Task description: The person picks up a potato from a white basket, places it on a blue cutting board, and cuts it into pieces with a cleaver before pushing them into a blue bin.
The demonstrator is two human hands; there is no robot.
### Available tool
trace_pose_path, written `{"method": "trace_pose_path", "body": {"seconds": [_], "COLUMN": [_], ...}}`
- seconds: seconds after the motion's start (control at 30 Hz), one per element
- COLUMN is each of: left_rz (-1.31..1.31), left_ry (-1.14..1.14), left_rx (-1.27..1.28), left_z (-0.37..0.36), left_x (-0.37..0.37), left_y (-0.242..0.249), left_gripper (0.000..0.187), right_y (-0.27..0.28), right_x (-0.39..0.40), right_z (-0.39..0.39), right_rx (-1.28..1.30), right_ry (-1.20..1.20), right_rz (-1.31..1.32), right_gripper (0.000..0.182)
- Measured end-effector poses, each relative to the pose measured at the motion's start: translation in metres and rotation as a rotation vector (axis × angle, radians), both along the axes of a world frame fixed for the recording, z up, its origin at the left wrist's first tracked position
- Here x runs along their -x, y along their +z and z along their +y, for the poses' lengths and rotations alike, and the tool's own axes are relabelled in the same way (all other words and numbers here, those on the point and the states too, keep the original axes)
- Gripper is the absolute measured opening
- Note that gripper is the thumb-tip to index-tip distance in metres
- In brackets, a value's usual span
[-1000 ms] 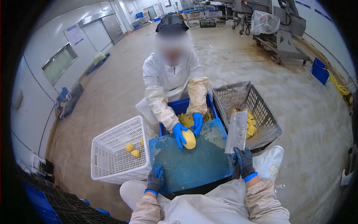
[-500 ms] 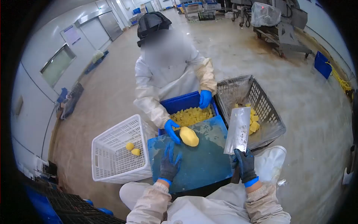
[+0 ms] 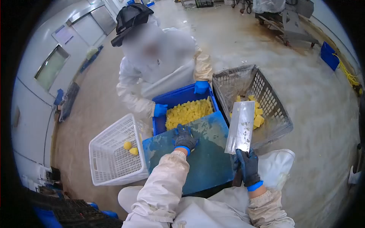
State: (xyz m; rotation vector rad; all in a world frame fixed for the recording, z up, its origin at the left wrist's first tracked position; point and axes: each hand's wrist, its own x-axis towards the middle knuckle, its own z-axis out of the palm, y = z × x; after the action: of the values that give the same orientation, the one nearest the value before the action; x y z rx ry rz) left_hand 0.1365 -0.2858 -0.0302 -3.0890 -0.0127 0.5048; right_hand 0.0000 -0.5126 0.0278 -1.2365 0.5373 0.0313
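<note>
My left hand (image 3: pixel 185 137), in a dark glove, reaches over the blue-green cutting board (image 3: pixel 207 163) near its far edge. Its fingers curl down over the spot where a peeled potato lay, and the potato is hidden beneath them. My right hand (image 3: pixel 249 167) is closed round the handle of a broad cleaver (image 3: pixel 240 127), held blade up at the board's right side. Beyond the board, diced yellow pieces (image 3: pixel 190 113) fill part of a blue bin (image 3: pixel 176 93).
A co-worker (image 3: pixel 156 64) faces me, blue-gloved hands at the bin's rim. At left stands a white crate (image 3: pixel 99 161) with two small potatoes (image 3: pixel 130 148). A dark crate (image 3: pixel 275 110) at right holds yellow chunks (image 3: pixel 258 119). Machinery (image 3: pixel 289 26) stands farther back.
My left hand has moved forward over the potato, which the co-worker's hand has left. That hand has drawn back to the bin's rim. The cleaver remains in my right hand.
</note>
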Motion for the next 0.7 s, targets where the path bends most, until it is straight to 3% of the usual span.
{"method": "trace_pose_path", "body": {"seconds": [0.1,0.17,0.2,0.3,0.4,0.5,0.57,0.63,0.7], "left_rz": [-0.170,-0.430,-0.589,-0.645,-0.700,-0.624,-0.612,-0.607,-0.590], "left_ry": [0.039,0.067,0.023,0.078,0.125,0.252,0.318,0.371,0.299], "left_rx": [0.147,0.519,0.556,0.739,0.867,1.018,1.099,1.182,0.896], "left_z": [0.023,0.041,0.051,0.079,0.105,0.116,0.137,0.146,0.139], "left_x": [0.034,0.065,0.077,0.108,0.134,0.164,0.175,0.179,0.185], "left_y": [-0.010,-0.006,-0.016,-0.029,-0.034,0.003,-0.026,-0.030,-0.016], "left_gripper": [0.070,0.057,0.052,0.051,0.059,0.071,0.073,0.074,0.066], "right_y": [-0.005,-0.007,0.000,-0.016,-0.007,-0.026,-0.033,-0.026,-0.028], "right_x": [-0.004,-0.001,0.000,0.008,0.022,0.037,0.040,0.045,0.052], "right_z": [0.000,-0.002,0.000,0.003,0.015,0.039,0.058,0.085,0.106], "right_rx": [-0.001,0.132,0.171,0.250,0.252,0.231,0.758,0.810,0.859], "right_ry": [0.015,0.083,0.107,0.260,0.479,0.597,0.956,0.962,0.973], "right_rz": [-0.054,-0.051,-0.026,-0.140,-0.073,0.016,-0.207,-0.254,-0.294], "right_gripper": [0.013,0.016,0.015,0.013,0.012,0.016,0.027,0.031,0.035]}}
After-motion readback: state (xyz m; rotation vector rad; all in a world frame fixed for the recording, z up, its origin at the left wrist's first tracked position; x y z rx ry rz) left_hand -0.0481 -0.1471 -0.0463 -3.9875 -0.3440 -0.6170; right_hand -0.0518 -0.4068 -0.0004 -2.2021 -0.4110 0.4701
